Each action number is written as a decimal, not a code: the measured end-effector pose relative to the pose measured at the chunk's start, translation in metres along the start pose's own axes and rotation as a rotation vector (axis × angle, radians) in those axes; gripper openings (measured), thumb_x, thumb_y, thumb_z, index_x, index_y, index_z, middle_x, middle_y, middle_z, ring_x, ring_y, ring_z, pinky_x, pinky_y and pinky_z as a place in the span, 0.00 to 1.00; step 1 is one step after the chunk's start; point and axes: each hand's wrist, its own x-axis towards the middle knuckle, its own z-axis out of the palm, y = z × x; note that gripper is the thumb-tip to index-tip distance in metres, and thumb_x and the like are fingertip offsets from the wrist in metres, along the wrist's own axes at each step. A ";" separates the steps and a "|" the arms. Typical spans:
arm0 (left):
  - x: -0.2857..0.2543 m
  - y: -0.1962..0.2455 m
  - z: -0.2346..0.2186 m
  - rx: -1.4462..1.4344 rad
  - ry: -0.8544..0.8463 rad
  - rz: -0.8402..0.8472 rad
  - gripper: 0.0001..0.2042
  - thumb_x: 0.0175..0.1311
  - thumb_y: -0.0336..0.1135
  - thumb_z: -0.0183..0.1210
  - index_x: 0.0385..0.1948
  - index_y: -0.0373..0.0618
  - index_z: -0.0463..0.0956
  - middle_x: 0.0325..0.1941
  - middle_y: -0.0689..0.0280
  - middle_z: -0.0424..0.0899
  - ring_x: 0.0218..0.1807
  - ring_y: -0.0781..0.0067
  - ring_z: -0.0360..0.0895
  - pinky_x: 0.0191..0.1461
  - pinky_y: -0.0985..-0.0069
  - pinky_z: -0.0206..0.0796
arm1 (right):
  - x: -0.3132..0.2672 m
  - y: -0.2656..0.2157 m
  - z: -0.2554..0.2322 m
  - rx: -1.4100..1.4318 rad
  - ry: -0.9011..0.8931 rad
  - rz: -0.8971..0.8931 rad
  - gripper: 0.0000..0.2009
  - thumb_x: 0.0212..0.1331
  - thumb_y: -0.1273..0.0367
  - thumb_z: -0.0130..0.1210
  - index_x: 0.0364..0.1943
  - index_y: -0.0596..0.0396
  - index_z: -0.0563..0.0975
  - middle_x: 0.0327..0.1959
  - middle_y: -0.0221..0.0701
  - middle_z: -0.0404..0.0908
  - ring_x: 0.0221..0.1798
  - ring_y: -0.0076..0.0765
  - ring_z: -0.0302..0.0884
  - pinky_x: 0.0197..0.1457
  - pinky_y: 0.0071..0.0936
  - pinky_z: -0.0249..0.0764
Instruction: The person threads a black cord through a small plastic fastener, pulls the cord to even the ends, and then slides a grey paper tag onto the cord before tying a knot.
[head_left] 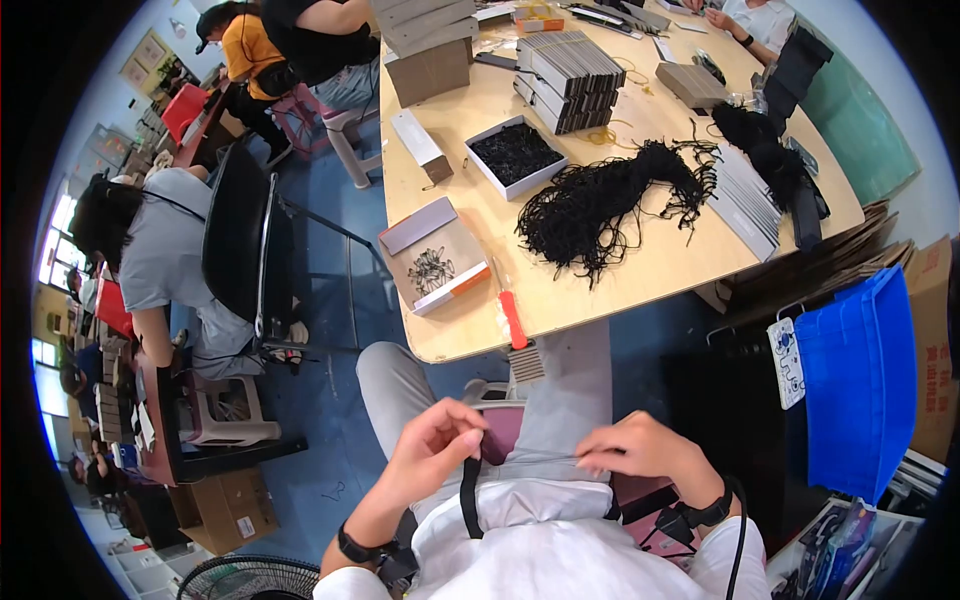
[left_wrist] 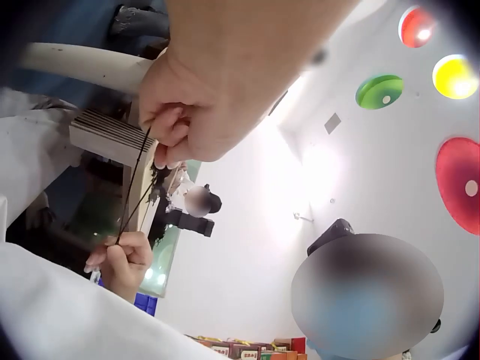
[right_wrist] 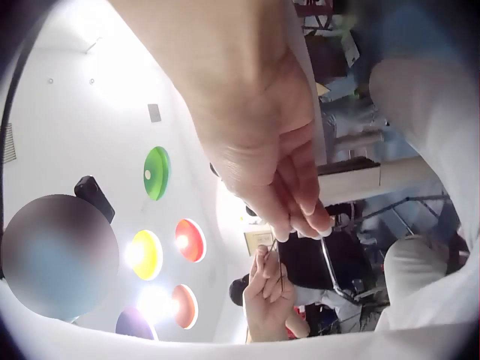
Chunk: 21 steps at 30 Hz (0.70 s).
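Note:
Over the lap, my left hand (head_left: 435, 450) pinches one end of a thin black cord (left_wrist: 133, 180) between thumb and fingers. My right hand (head_left: 640, 448) pinches the other end, to the right and at about the same height. Two dark strands run between the hands in the left wrist view, drawn fairly straight. On the table ahead lies a heap of black cords (head_left: 590, 215). Left of it, a white box (head_left: 541, 178) holds small black pieces. Nearer the edge, an open carton (head_left: 400, 240) holds small metal pieces.
A red-handled tool (head_left: 513, 320) lies at the wooden table's (head_left: 450, 340) front edge. Stacked grey card pieces (head_left: 570, 75) stand farther back, and a fanned grey stack (head_left: 745, 205) lies right. A blue bin (head_left: 860, 380) is at the right. Other people sit at the left.

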 end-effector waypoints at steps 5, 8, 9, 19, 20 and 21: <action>0.034 -0.017 0.022 -0.136 0.086 0.169 0.09 0.64 0.25 0.55 0.44 0.38 0.71 0.33 0.72 0.75 0.38 0.84 0.73 0.42 0.84 0.66 | -0.010 0.010 -0.016 0.340 0.349 0.351 0.07 0.57 0.77 0.56 0.39 0.65 0.78 0.25 0.34 0.84 0.27 0.24 0.82 0.32 0.19 0.78; 0.049 -0.030 0.039 0.005 0.252 0.263 0.07 0.60 0.22 0.57 0.40 0.38 0.73 0.33 0.68 0.78 0.36 0.78 0.77 0.39 0.80 0.68 | -0.008 0.024 -0.017 0.335 0.475 0.356 0.04 0.57 0.77 0.56 0.33 0.65 0.78 0.22 0.33 0.82 0.25 0.23 0.81 0.29 0.19 0.77; 0.053 -0.034 0.042 0.326 0.395 0.416 0.07 0.58 0.21 0.58 0.38 0.38 0.75 0.32 0.65 0.79 0.36 0.74 0.78 0.37 0.79 0.69 | -0.007 0.032 -0.015 0.357 0.524 0.399 0.04 0.57 0.76 0.56 0.32 0.65 0.77 0.22 0.33 0.81 0.24 0.23 0.80 0.28 0.19 0.76; 0.062 -0.038 0.045 0.961 0.669 0.798 0.10 0.44 0.21 0.63 0.30 0.46 0.80 0.30 0.67 0.78 0.32 0.67 0.76 0.31 0.75 0.69 | -0.001 0.122 0.045 0.602 0.464 0.585 0.05 0.59 0.74 0.55 0.33 0.63 0.76 0.22 0.33 0.80 0.23 0.24 0.78 0.25 0.20 0.73; 0.061 -0.037 0.045 0.985 0.673 0.816 0.11 0.42 0.22 0.64 0.30 0.48 0.81 0.29 0.68 0.78 0.32 0.68 0.75 0.30 0.76 0.68 | -0.001 0.124 0.051 0.594 0.433 0.603 0.05 0.59 0.73 0.55 0.33 0.63 0.76 0.21 0.33 0.80 0.22 0.24 0.78 0.25 0.20 0.72; 0.060 -0.035 0.045 0.987 0.676 0.818 0.11 0.42 0.22 0.64 0.30 0.48 0.81 0.29 0.68 0.78 0.32 0.68 0.75 0.30 0.76 0.68 | -0.001 0.124 0.056 0.585 0.403 0.621 0.05 0.59 0.73 0.55 0.34 0.62 0.76 0.21 0.33 0.80 0.22 0.24 0.78 0.25 0.19 0.71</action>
